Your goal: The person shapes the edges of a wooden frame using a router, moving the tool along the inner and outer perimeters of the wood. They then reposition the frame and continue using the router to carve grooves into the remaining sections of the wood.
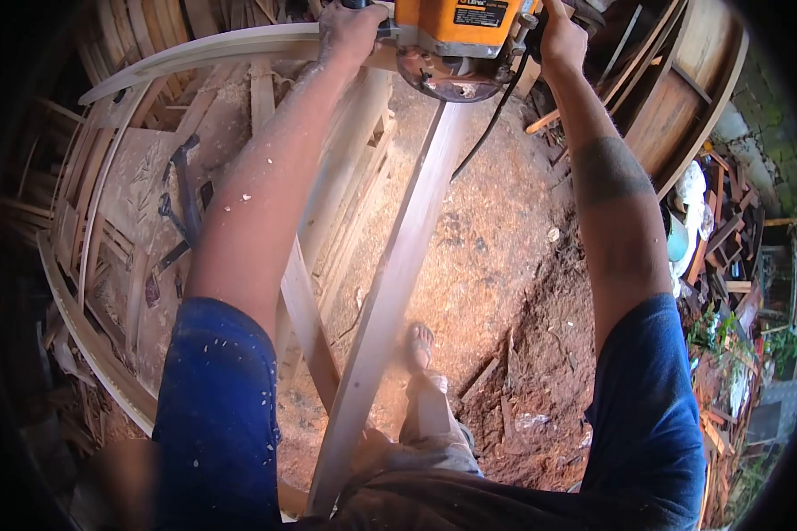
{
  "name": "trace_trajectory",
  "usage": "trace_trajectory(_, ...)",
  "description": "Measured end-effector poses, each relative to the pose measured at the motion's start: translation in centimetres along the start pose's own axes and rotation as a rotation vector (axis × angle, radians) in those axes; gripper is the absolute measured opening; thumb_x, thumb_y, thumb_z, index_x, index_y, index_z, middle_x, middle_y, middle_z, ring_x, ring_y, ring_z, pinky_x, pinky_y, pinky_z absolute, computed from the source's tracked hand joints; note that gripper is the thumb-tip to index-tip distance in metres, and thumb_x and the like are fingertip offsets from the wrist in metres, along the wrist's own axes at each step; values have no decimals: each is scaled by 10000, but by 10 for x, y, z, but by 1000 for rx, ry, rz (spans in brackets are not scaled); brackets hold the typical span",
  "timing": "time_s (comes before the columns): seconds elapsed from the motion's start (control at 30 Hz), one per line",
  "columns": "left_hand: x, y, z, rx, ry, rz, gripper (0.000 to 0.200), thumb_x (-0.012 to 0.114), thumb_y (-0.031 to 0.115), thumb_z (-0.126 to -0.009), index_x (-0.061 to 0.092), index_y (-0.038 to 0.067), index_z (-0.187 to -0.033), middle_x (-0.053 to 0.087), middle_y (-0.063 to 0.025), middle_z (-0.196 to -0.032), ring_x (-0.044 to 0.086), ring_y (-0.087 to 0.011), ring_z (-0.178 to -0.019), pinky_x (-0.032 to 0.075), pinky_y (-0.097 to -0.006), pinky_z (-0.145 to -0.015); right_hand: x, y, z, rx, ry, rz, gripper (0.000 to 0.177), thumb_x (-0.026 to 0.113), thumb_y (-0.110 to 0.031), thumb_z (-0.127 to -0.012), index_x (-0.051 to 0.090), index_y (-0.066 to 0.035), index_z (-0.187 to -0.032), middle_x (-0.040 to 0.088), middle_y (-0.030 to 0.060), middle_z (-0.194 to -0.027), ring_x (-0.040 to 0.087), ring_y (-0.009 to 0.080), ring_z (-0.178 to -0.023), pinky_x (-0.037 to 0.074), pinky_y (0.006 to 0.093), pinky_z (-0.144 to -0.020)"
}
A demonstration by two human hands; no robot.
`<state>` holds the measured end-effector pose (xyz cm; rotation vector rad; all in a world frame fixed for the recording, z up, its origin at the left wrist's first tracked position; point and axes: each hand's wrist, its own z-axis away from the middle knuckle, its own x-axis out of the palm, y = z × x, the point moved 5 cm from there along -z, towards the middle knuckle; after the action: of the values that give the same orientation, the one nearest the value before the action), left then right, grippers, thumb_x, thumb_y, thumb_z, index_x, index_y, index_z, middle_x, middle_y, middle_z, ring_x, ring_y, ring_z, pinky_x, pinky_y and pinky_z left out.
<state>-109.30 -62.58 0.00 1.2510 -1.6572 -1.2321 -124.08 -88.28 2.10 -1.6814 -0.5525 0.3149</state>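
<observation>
An orange wood router (469, 42) with a round base plate is at the top centre of the head view. Its base rests at the far end of a long, pale wooden beam (397, 265), which runs down toward my body. My left hand (350, 37) is closed around the router's black side handle. On the other side, my right hand (561, 42) has its fingers wrapped at the router's right edge; the handle there is mostly hidden. A black cord (496, 124) hangs from the tool beside the beam.
Wood stock and a worktop (146, 168) with dark metal tools (186, 199) lie left. A second board (310, 327) slants beside the beam. Sawdust covers the ground (496, 265), with my foot (421, 345) on it. Curved wooden panels (682, 97) and scrap piles (726, 239) stand right.
</observation>
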Motion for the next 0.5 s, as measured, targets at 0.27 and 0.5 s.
trace_trajectory(0.27,-3,13,8,-36,-34,-139,139,652,162,-795,633,26,-773,612,-59,-654,586,-167,-572,455,-345,-513,0,-3,-3,-28,12,136,318,585,-384,-922,640,-82,-841,593,89,-699,517,152,-548,381,318,-522)
trace_trajectory(0.5,-33,24,51,-69,-6,-117,212,670,184,-741,627,-23,-740,614,-93,-615,611,-193,-500,494,-335,-476,-10,1,27,-553,-13,792,368,444,-312,-979,655,-173,-1247,702,245,-1025,689,314,-953,484,378,-848)
